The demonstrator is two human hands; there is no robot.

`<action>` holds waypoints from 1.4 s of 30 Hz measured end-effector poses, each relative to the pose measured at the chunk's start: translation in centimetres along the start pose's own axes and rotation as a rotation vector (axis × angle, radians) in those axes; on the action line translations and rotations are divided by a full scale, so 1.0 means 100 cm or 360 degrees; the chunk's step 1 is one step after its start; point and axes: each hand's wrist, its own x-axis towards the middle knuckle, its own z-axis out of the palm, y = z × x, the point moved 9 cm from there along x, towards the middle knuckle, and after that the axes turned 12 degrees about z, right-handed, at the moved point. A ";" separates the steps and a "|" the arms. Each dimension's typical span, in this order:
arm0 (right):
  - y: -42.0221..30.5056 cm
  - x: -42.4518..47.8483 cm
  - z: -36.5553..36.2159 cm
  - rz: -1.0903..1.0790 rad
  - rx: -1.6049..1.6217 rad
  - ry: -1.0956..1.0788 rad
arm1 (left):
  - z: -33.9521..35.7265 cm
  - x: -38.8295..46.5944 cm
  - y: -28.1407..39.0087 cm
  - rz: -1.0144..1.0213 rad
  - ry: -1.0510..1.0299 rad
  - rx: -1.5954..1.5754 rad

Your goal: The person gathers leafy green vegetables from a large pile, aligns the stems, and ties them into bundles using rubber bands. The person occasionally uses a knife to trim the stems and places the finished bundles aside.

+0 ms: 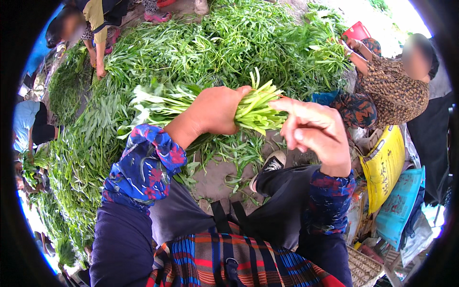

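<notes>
My left hand (218, 111) grips a bundle of leafy green vegetable stems (260, 111), held sideways with the cut ends to the right and the leaves to the left. A thin orange-red band or string (269, 93) runs over the stems from my left thumb to my right fingers. My right hand (315, 125) is just right of the cut ends, index finger stretched out and the other fingers curled, with the band's end at the fingertips. Whether it passes around the underside of the bundle is hidden.
A large heap of loose greens (172, 50) covers the ground ahead and to the left. Co-workers handle greens at upper left (95, 25), far left (27, 122) and right (391, 82). At my right stand a yellow sack (385, 168) and a turquoise plastic basket (400, 204).
</notes>
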 end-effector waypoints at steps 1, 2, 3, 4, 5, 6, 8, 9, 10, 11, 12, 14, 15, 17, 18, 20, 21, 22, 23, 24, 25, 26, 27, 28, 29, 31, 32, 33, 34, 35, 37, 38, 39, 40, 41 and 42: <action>-0.008 0.002 0.007 -0.0028 0.0013 -0.0018 | 0.000 0.000 -0.002 -0.0079 -0.0012 0.0082; -0.010 0.004 0.013 -0.0100 -0.0033 -0.0072 | 0.005 0.002 -0.006 -0.0131 -0.0023 0.0097; -0.012 0.005 0.017 -0.0177 -0.0079 -0.0137 | 0.004 0.004 -0.008 -0.0140 0.0019 0.0140; -0.012 0.006 0.030 -0.0238 -0.0280 -0.0224 | 0.004 0.007 -0.009 -0.0149 0.0061 0.0181; -0.012 0.006 0.045 -0.0298 -0.0481 -0.0309 | 0.004 0.010 -0.012 -0.0156 0.0103 0.0222; -0.009 0.009 0.058 -0.0213 -0.0748 -0.0312 | 0.005 0.011 -0.016 -0.0133 0.0106 0.0137; 0.002 0.012 0.053 -0.0394 -0.0934 -0.0080 | -0.007 0.012 -0.029 -0.0061 0.0252 -0.0072; 0.003 0.014 0.045 -0.0446 -0.1064 0.0052 | -0.017 0.003 -0.041 0.0034 0.0444 -0.0176; 0.006 0.014 0.034 -0.0269 -0.1088 0.0053 | -0.026 0.000 -0.046 0.0112 0.0570 -0.0309; 0.010 0.014 0.023 -0.0039 -0.0946 0.0065 | -0.029 -0.009 -0.056 0.0015 0.0667 -0.0436; 0.009 0.011 0.013 -0.0032 -0.0965 0.0154 | -0.039 -0.015 -0.051 -0.0051 0.0723 -0.0591; 0.007 0.011 -0.003 -0.0074 -0.1055 0.0366 | -0.043 -0.022 -0.063 -0.0130 0.0834 -0.0813; 0.003 0.011 -0.003 -0.0155 -0.1069 0.0413 | -0.050 -0.027 -0.060 -0.0182 0.0872 -0.0862; -0.005 0.008 0.004 -0.0429 -0.1226 0.0437 | -0.056 -0.030 -0.062 -0.0151 0.0918 -0.0855; -0.003 0.009 0.005 -0.0441 -0.1212 0.0427 | -0.064 -0.034 -0.059 -0.0126 0.0997 -0.0830; -0.002 0.009 0.010 -0.0468 -0.1185 0.0408 | -0.065 -0.039 -0.064 -0.0209 0.0989 -0.0938; 0.004 0.012 0.016 -0.0389 -0.1272 0.0340 | -0.068 -0.041 -0.066 -0.0219 0.0998 -0.0975; 0.006 0.013 0.023 -0.0444 -0.1222 0.0298 | -0.064 -0.041 -0.073 -0.0263 0.0962 -0.1000; 0.008 0.013 0.030 -0.0499 -0.1172 0.0256 | -0.059 -0.038 -0.073 -0.0275 0.0881 -0.0993; 0.011 0.015 0.037 -0.0325 -0.1033 0.0095 | -0.054 -0.038 -0.073 -0.0302 0.0805 -0.0984; 0.009 0.016 0.043 -0.0278 -0.0734 -0.0026 | -0.048 -0.037 -0.073 -0.0329 0.0729 -0.0975; 0.000 0.015 0.051 -0.0433 -0.0480 -0.0098 | -0.039 -0.028 -0.066 -0.0149 0.0600 -0.0987; -0.011 0.013 0.058 -0.0581 -0.0227 -0.0170 | -0.035 -0.019 -0.056 0.0243 0.0735 -0.0841; -0.011 0.013 0.067 -0.0543 0.0003 -0.0351 | -0.020 -0.013 -0.055 0.0178 0.0641 -0.0611; -0.012 0.016 0.080 -0.0468 0.0073 -0.0570 | -0.008 -0.009 -0.057 0.0111 0.0547 -0.0381; -0.011 0.017 0.090 -0.0714 0.0046 -0.0471 | -0.005 0.001 -0.051 0.0056 0.0492 -0.0353; -0.004 0.022 0.091 -0.0562 0.0123 -0.0466 | -0.004 0.002 -0.050 0.0028 0.0465 -0.0339; -0.004 0.024 0.092 -0.0573 0.0098 -0.0484 | -0.013 -0.001 -0.056 0.0042 0.0579 -0.0417; 0.000 0.026 0.090 -0.0584 0.0073 -0.0501 | -0.017 -0.003 -0.067 0.0009 0.0614 -0.0657; 0.000 0.026 0.087 -0.0595 0.0048 -0.0518 | -0.020 -0.006 -0.076 -0.0023 0.0647 -0.0897; 0.019 0.027 0.066 -0.0223 0.0299 -0.0414 | -0.041 -0.021 -0.066 -0.0261 0.0719 -0.1209; 0.030 0.028 0.055 -0.0139 0.0491 -0.0371 | -0.039 -0.024 -0.074 -0.0254 0.0747 -0.1290; 0.043 0.031 0.048 -0.0059 0.0688 -0.0331 | -0.039 -0.029 -0.082 -0.0252 0.0775 -0.1366; 0.056 0.036 0.042 0.0010 0.0652 -0.0178 | -0.043 -0.033 -0.079 -0.0208 0.0842 -0.1487; 0.068 0.041 0.036 0.0080 0.0616 -0.0024 | -0.043 -0.036 -0.075 -0.0220 0.0835 -0.1614; 0.081 0.046 0.036 0.0172 0.0544 -0.0020 | -0.044 -0.037 -0.069 -0.0192 0.0884 -0.1695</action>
